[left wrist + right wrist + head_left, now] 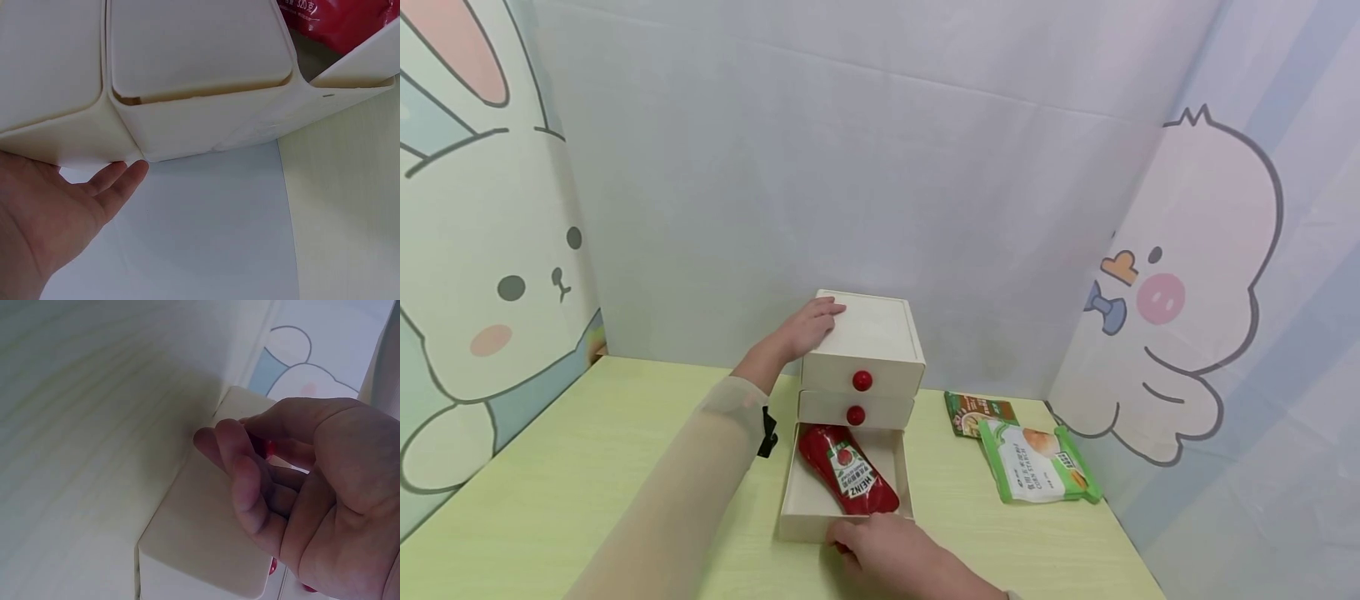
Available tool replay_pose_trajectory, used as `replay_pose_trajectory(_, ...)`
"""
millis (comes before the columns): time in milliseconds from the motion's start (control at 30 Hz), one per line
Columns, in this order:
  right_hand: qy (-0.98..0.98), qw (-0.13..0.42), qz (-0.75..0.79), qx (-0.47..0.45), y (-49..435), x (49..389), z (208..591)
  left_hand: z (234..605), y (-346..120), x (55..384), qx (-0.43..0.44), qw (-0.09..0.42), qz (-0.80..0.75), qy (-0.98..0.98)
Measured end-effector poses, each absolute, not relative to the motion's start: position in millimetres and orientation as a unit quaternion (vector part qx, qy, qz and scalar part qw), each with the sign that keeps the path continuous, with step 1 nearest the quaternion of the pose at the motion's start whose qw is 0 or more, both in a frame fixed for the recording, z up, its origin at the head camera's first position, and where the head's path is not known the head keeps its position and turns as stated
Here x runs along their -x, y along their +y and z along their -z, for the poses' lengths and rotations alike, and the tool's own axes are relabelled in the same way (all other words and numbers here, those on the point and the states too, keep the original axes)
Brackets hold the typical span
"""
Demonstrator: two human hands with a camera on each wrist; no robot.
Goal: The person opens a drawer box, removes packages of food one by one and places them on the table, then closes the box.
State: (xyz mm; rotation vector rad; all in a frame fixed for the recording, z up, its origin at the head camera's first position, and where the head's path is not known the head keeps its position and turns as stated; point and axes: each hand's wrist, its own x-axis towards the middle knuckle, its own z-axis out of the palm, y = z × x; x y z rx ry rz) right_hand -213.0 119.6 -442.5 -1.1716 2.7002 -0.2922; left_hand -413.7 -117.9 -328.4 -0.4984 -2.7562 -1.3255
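A small white drawer cabinet [872, 325] with red knobs stands on the table, its bottom drawer [793, 527] pulled out. Inside that drawer lies a red Heinz ketchup pouch [823, 454]; part of it also shows in the left wrist view as a red pouch [350, 22]. My left hand [808, 329] rests on the cabinet's top left edge, fingers fairly straight against it in the left wrist view. At the front of the bottom drawer, my right hand [891, 550] pinches its red knob [267, 449], mostly hidden by the fingers.
On the right of the table [647, 433] lie a green-and-white corn starch bag [1037, 462] and a brown-green food packet [973, 412], partly overlapped by the bag. The upper drawers [880, 410] are closed. A pale curtain [865, 150] hangs behind the cabinet.
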Motion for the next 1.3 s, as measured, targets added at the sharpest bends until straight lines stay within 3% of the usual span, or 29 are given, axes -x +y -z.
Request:
replay_pose_trajectory(467, 0.907, 0.16, 0.116, 0.372, 121.1, 205.8, 439.5, 328.9, -118.6, 414.4, 0.154, 0.017, 0.426, -0.891)
replay_pose_trajectory(800, 0.898, 0.137, 0.101, 0.406, 123.6, 202.3, 440.9, 328.9, -118.6, 413.3, 0.154, 0.015, 0.432, -0.888)
replay_pose_trajectory(1300, 0.892, 0.161, 0.103, 0.411, 126.3, 199.8, 439.3, 328.4, -118.1, 414.5, 0.161, 0.019, 0.426, -0.89)
